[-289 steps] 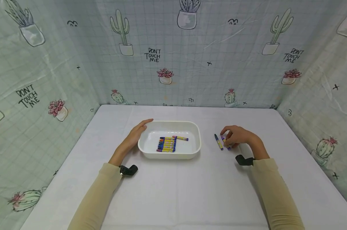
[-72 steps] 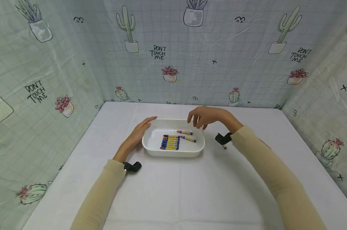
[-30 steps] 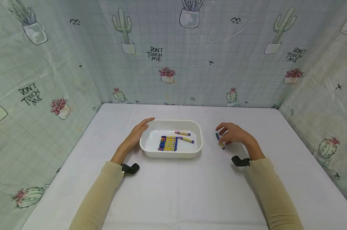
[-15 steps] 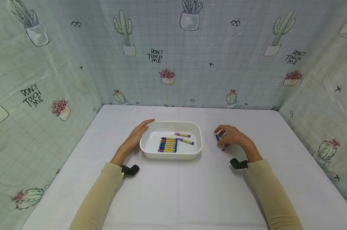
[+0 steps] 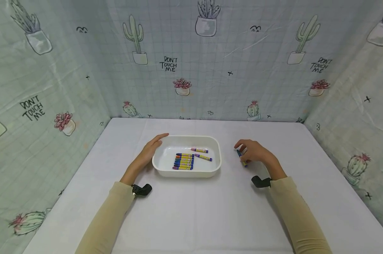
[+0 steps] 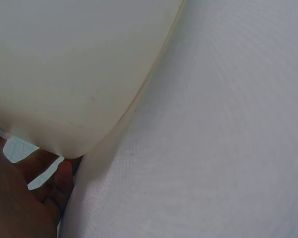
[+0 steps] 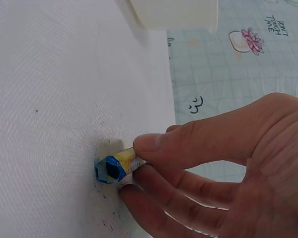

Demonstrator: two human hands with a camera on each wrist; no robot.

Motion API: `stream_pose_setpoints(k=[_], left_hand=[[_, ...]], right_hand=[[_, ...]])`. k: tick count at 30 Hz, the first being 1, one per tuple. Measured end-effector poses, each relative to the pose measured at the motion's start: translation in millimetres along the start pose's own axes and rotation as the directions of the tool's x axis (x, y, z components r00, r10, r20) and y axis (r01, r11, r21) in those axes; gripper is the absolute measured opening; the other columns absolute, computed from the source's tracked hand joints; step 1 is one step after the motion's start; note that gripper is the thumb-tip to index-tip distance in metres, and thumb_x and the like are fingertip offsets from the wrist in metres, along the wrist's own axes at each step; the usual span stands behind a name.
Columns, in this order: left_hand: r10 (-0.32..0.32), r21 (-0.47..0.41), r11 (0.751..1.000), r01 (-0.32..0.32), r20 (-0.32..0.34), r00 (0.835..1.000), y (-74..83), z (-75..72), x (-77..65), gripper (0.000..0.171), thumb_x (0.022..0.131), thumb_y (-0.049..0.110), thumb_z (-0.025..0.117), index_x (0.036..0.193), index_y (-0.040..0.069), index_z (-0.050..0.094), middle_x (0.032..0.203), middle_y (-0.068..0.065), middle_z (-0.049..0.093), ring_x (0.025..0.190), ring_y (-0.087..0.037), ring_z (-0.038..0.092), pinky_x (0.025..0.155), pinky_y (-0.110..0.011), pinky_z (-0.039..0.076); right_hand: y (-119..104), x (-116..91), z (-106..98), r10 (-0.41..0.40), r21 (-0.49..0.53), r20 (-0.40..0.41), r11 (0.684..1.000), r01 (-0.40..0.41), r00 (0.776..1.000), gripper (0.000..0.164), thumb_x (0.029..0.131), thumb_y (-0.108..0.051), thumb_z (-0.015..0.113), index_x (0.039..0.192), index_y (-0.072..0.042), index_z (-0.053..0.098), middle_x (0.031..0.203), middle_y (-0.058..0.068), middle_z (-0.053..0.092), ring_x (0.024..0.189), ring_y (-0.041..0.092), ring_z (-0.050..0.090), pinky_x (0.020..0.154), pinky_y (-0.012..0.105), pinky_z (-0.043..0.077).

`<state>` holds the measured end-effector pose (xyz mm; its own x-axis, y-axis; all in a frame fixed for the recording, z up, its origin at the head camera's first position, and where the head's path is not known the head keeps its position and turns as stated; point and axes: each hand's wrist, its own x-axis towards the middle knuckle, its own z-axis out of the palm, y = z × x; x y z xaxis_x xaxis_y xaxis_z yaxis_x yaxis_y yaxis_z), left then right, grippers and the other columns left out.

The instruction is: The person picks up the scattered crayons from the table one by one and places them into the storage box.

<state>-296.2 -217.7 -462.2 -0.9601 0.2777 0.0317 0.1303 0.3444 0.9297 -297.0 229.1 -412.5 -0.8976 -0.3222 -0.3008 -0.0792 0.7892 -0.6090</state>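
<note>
In the head view a white plastic tray (image 5: 186, 173) stands mid-table. My left hand (image 5: 148, 151) holds its left end, thumb at the rim and forefinger stretched along the back corner. The left wrist view shows fingers (image 6: 64, 178) of that hand against the tray's outer wall. To the right of the tray my right hand (image 5: 256, 151) pinches a dark blue crayon with a yellow wrapper (image 7: 126, 161) between thumb and fingers, on or just over the cloth. Inside the tray several crayons (image 5: 183, 161) lie stacked in a neat row. A pink crayon (image 5: 199, 150) and a purple crayon (image 5: 203, 157) lie loose beside them.
A white cloth covers the table (image 5: 194, 218). Behind and at both sides hangs a patterned curtain (image 5: 191, 53) with cactus drawings. A black wrist camera (image 5: 142, 189) sits on the left wrist, another black wrist camera (image 5: 261, 181) on the right.
The pink crayon shifted slightly in the tray and the purple one came to lie there. My right hand went from the tray back to the right and closed its fingers on the blue crayon.
</note>
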Motion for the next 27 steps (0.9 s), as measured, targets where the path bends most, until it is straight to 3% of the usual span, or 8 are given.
stream_pose_setpoints(k=[8,15,22,27], left_hand=[[0.016,0.01,1.0,-0.016,-0.008,1.0,-3.0,-0.8,0.2,0.047,0.113,0.031,0.031,0.159,0.027,0.041,0.168,-0.004,0.035,0.155,-0.033,0.032,0.126,-0.059,0.024],[0.0,0.005,1.0,0.0,0.0,1.0,-0.2,0.6,-1.7,0.048,0.113,0.034,0.031,0.16,0.027,0.04,0.168,-0.008,0.035,0.149,-0.037,0.041,0.12,-0.062,0.033],[-0.007,-0.002,1.0,0.007,-0.001,1.0,3.0,1.4,-1.7,0.048,0.114,0.032,0.03,0.161,0.026,0.038,0.169,-0.007,0.033,0.153,-0.036,0.036,0.123,-0.061,0.029],[-0.018,-0.016,1.0,0.018,-0.001,1.0,5.1,1.9,-2.8,0.048,0.114,0.032,0.03,0.161,0.027,0.038,0.169,-0.006,0.033,0.151,-0.036,0.038,0.122,-0.061,0.032]], right_hand=[[-1.6,-0.4,-1.9,0.032,-0.032,0.0,0.999,-0.032,0.999,0.056,0.084,-0.005,0.08,0.135,-0.002,0.058,0.132,0.029,0.06,0.093,0.027,0.067,0.077,0.036,0.061],[2.1,2.4,1.5,0.034,-0.055,-0.014,0.998,-0.035,0.999,0.054,0.082,0.0,0.075,0.133,-0.004,0.06,0.13,0.028,0.061,0.084,0.024,0.065,0.07,0.031,0.056],[3.5,2.6,-0.7,0.033,-0.093,-0.017,0.995,-0.034,0.999,0.053,0.082,-0.005,0.077,0.132,-0.005,0.06,0.128,0.026,0.063,0.084,0.023,0.065,0.071,0.031,0.055],[4.3,3.6,0.5,0.045,-0.122,-0.02,0.991,-0.047,0.999,0.051,0.082,-0.003,0.076,0.131,-0.005,0.061,0.126,0.026,0.065,0.084,0.024,0.065,0.07,0.031,0.055]])
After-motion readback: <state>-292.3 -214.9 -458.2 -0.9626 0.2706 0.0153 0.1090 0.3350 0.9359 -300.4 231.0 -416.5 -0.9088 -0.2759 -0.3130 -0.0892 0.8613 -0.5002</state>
